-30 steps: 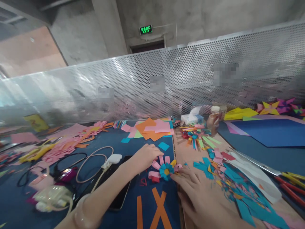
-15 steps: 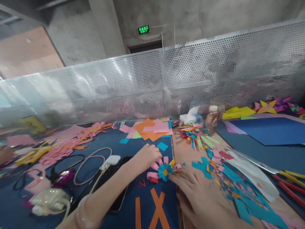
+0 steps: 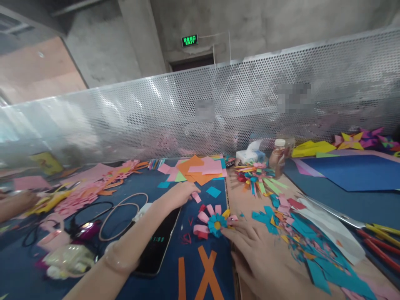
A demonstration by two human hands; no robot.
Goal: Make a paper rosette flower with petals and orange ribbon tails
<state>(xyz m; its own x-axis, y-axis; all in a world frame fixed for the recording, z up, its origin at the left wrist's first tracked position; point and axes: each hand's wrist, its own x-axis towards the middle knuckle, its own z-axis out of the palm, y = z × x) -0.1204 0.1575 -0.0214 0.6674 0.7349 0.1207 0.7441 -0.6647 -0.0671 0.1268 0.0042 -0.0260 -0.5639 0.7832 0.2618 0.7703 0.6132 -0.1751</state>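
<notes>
the left hand [image 3: 184, 193] holds a small pink paper strip [image 3: 196, 197] pinched in its fingers, above the blue part of the desk [image 3: 128, 187] and just beyond the paper flower [image 3: 216, 225]. the flower, with a blue middle and pink, red and yellow loops around it, lies by the seam where the blue surface meets the brown one. the right hand [image 3: 256, 246] lies palm down across this seam, its fingers loosely spread and the tips touching the right side of the flower; they are not closed around it. nearer the near edge, two orange paper strips [image 3: 207, 268] cross, with a single orange strip [image 3: 181, 277] to their left. a smartphone [image 3: 158, 246] lies partly under the left forearm. a blue paper square [image 3: 213, 191] lies beyond the flower, and toward the far edge are stacked paper sheets [image 3: 200, 168], a tissue box [image 3: 250, 156] and a bottle [image 3: 277, 159]. to the right of the right hand are blue paper scraps [image 3: 331, 258], white paper [image 3: 328, 233] and scissors [image 3: 346, 217]. at the desk's left side, another person's hand [image 3: 23, 202] is near yellow scissors [image 3: 51, 202].
</notes>
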